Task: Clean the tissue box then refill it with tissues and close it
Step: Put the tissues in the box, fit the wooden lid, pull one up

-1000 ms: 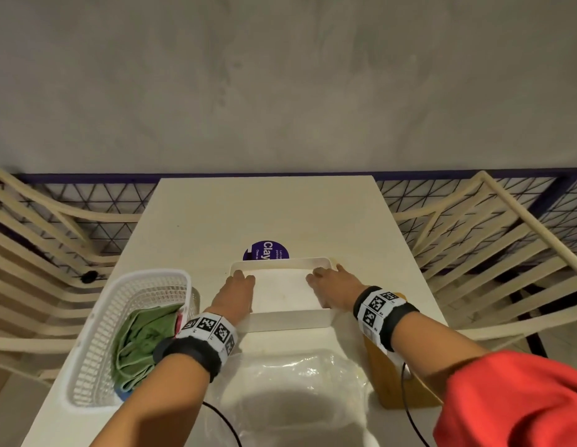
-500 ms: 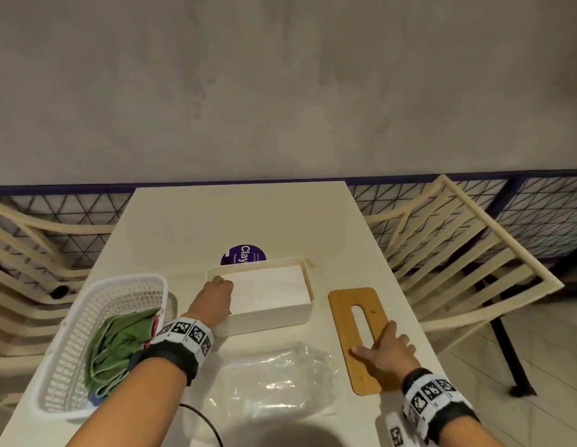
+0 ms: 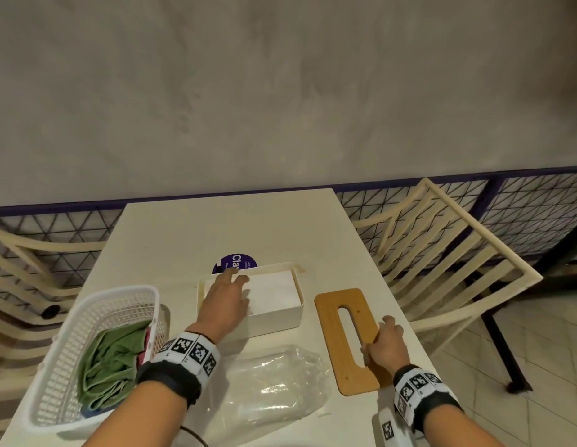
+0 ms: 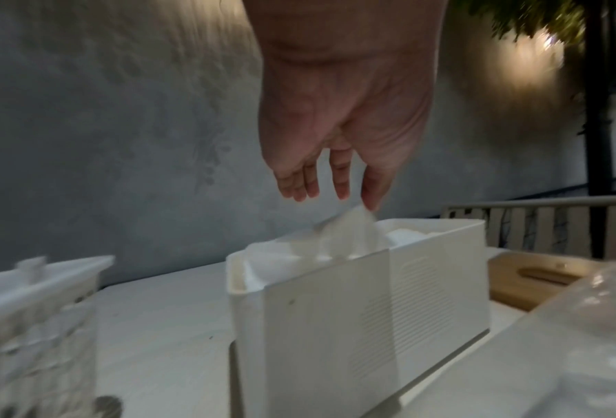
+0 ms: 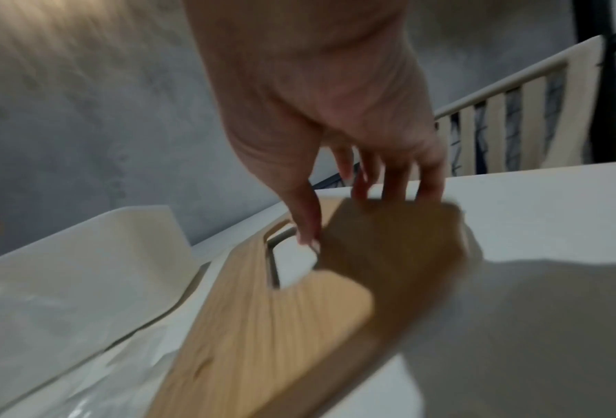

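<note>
The white tissue box [image 3: 274, 321] stands mid-table without its lid, a stack of white tissues [image 3: 276, 288] inside. My left hand [image 3: 230, 285] hovers over the box's left half with straight, spread fingers. In the left wrist view one fingertip [image 4: 371, 199] touches a raised tissue fold [image 4: 353, 229] above the box [image 4: 335, 311]. The wooden lid [image 3: 335, 321] with a long slot lies to the right of the box. My right hand [image 3: 382, 345] grips its right side. In the right wrist view the thumb [image 5: 308, 226] is hooked in the slot, the fingers curl over the lid [image 5: 281, 325] edge, and its near end is raised.
A white basket [image 3: 55, 382] holding a green cloth [image 3: 110, 359] sits at the table's left edge. A crumpled clear plastic wrapper [image 3: 274, 382] lies in front of the box. A purple sticker [image 3: 235, 261] lies behind the box. Cream slatted chairs [image 3: 442, 262] flank the table.
My right hand left the box, went right to the wooden lid and now grips it. My left hand moved from the box's left edge to over the tissues.
</note>
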`<move>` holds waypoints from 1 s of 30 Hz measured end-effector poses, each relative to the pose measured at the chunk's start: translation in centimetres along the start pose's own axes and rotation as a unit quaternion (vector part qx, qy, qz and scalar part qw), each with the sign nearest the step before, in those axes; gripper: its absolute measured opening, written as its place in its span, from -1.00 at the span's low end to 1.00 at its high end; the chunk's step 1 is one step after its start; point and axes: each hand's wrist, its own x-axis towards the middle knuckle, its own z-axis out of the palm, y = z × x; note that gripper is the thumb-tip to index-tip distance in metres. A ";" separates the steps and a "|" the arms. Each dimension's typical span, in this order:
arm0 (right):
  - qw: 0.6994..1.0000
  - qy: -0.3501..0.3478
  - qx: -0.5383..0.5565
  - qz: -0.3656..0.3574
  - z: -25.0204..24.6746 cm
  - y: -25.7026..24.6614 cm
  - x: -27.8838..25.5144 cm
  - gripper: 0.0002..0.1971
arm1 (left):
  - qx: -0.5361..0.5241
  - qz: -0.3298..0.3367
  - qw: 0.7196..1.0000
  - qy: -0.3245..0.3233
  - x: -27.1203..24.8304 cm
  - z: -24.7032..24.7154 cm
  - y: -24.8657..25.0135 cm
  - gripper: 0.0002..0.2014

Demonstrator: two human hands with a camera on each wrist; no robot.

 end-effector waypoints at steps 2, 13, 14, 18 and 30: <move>0.999 -0.029 0.014 0.009 -0.5 0.4 0.5 -0.28 | -0.012 0.018 1.000 0.013 -0.2 0.0 2.0 -0.60; 0.983 -0.026 0.117 -0.137 -10.7 -3.1 -2.1 -0.62 | -0.163 0.071 0.983 -0.042 -1.6 -2.1 8.2 -0.43; 0.976 -0.032 0.100 -0.193 -12.3 -4.1 -3.1 -0.61 | -0.186 0.073 0.979 -0.038 -1.6 -2.6 8.5 -0.34; 0.925 -0.075 0.100 -0.359 -16.7 -8.1 -6.7 -0.59 | -0.273 0.082 0.959 0.006 -2.3 -5.3 9.6 -0.32; 0.916 -0.183 0.323 -0.151 -9.5 -18.2 -5.1 -0.82 | -0.469 -0.219 0.843 0.144 -2.1 -9.3 0.8 -0.64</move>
